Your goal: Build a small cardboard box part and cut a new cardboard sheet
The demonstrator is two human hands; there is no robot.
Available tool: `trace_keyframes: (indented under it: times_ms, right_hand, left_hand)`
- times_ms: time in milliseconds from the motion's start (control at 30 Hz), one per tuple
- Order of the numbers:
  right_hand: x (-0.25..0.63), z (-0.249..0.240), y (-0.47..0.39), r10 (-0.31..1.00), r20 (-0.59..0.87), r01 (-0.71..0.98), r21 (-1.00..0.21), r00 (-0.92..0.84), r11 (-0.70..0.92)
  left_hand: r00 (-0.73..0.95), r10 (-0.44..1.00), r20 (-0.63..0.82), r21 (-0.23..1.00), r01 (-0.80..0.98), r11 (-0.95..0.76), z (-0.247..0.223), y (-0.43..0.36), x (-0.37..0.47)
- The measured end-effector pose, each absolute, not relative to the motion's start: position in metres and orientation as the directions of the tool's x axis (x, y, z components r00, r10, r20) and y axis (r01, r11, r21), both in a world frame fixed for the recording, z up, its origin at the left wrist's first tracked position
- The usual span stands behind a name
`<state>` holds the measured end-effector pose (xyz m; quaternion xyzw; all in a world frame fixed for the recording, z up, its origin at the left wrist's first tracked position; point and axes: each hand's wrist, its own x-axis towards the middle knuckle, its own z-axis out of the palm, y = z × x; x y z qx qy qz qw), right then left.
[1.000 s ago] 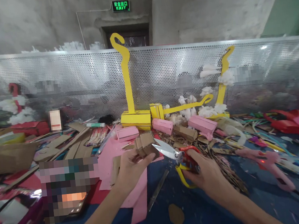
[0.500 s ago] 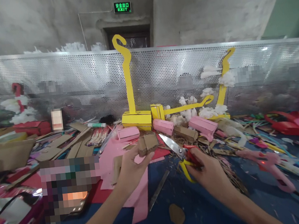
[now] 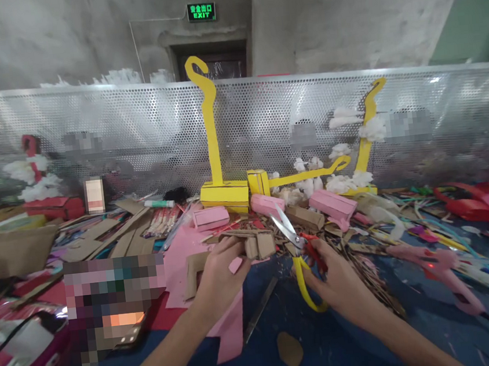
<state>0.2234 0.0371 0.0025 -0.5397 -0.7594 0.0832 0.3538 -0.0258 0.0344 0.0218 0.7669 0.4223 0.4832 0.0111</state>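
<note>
Between the fingers of my left hand (image 3: pixel 225 266) is a small folded cardboard piece (image 3: pixel 260 245), its blocky end facing right. My right hand (image 3: pixel 335 272) grips a pair of scissors (image 3: pixel 292 233) with one red and one yellow handle; the blades are slightly parted and point up and left, just right of the cardboard. Under my left hand lies a sheet of pink paper (image 3: pixel 177 271) with a bent cardboard strip (image 3: pixel 192 279) on it. Several small pink paper-covered blocks (image 3: pixel 332 204) sit beyond my hands.
A yellow box with a hooked neck (image 3: pixel 223 194) stands behind. At right lies a pink glue gun (image 3: pixel 446 269) with a cord. A metal ruler (image 3: pixel 261 309) and a round cardboard piece (image 3: pixel 290 349) are on the blue table. Cardboard scraps (image 3: pixel 114 237) cover the left; a perforated metal screen (image 3: pixel 143 135) closes the back.
My left hand has turned the cardboard piece and shifted it slightly right and down. The scissors' handles have spread and the blades have parted, pointing more upward.
</note>
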Motion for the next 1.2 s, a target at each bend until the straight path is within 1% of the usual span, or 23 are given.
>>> trace_keyframes:
  times_ms: [100,167,267,333,367,433,467,533,600,633,700,733,800,867,933,1033,1133,1200]
  right_hand:
    - [0.233,-0.006,0.047,0.867,0.470,0.808,-0.440,-0.165,0.393]
    - [0.241,-0.016,0.056,0.858,0.482,0.824,-0.403,-0.179,0.398]
    - [0.251,-0.029,0.067,0.853,0.493,0.845,-0.373,-0.170,0.384]
    - [0.254,-0.033,0.070,0.856,0.491,0.848,-0.373,-0.164,0.376]
    - [0.254,-0.032,0.070,0.858,0.486,0.848,-0.374,-0.165,0.375]
    - [0.252,-0.025,0.067,0.854,0.488,0.841,-0.373,-0.180,0.391]
    - [0.251,-0.019,0.064,0.846,0.498,0.833,-0.374,-0.191,0.408]
    - [0.245,-0.007,0.056,0.820,0.529,0.795,-0.392,-0.217,0.463]
    - [0.239,0.005,0.047,0.807,0.543,0.740,-0.441,-0.231,0.508]
    - [0.235,0.009,0.044,0.806,0.541,0.714,-0.465,-0.239,0.523]
    - [0.228,0.014,0.037,0.799,0.542,0.668,-0.496,-0.260,0.554]
    - [0.226,0.014,0.035,0.795,0.542,0.650,-0.505,-0.274,0.568]
    - [0.221,0.013,0.032,0.792,0.534,0.628,-0.516,-0.296,0.582]
    - [0.219,0.010,0.030,0.801,0.512,0.621,-0.528,-0.311,0.579]
    - [0.219,0.008,0.030,0.807,0.499,0.618,-0.537,-0.317,0.575]
    - [0.220,0.009,0.029,0.804,0.507,0.609,-0.543,-0.311,0.578]
    - [0.219,0.013,0.025,0.783,0.549,0.583,-0.546,-0.293,0.601]
    - [0.216,0.014,0.021,0.740,0.606,0.541,-0.535,-0.290,0.650]
  left_hand:
    - [0.285,0.626,0.726,0.312,0.675,-0.669,0.015,0.037,-0.027]
    - [0.385,0.611,0.691,0.220,0.694,-0.686,0.011,0.040,-0.027]
    - [0.539,0.603,0.588,0.088,0.698,-0.710,0.004,0.042,-0.028]
    - [0.613,0.604,0.509,0.073,0.669,-0.740,0.001,0.042,-0.029]
    - [0.636,0.605,0.478,0.096,0.647,-0.756,0.001,0.042,-0.029]
    - [0.637,0.620,0.458,0.200,0.606,-0.770,0.002,0.039,-0.028]
    - [0.611,0.639,0.468,0.282,0.582,-0.763,0.005,0.037,-0.027]
    - [0.489,0.710,0.506,0.499,0.506,-0.704,0.012,0.033,-0.024]
    - [0.283,0.812,0.510,0.739,0.339,-0.582,0.019,0.030,-0.020]
    - [0.180,0.853,0.489,0.825,0.220,-0.520,0.022,0.030,-0.018]
    - [0.044,0.918,0.395,0.919,-0.040,-0.393,0.025,0.031,-0.016]
    - [0.015,0.943,0.332,0.930,-0.170,-0.325,0.025,0.033,-0.015]
    - [0.009,0.978,0.210,0.901,-0.389,-0.191,0.023,0.036,-0.015]
    - [0.020,0.992,0.128,0.847,-0.523,-0.099,0.023,0.037,-0.015]
    - [0.022,0.996,0.087,0.811,-0.582,-0.058,0.023,0.036,-0.015]
    - [0.023,0.998,0.055,0.783,-0.621,-0.029,0.026,0.034,-0.013]
    - [0.043,0.999,0.031,0.778,-0.628,0.003,0.028,0.031,-0.009]
    - [0.071,0.997,0.022,0.784,-0.620,0.027,0.027,0.027,-0.003]
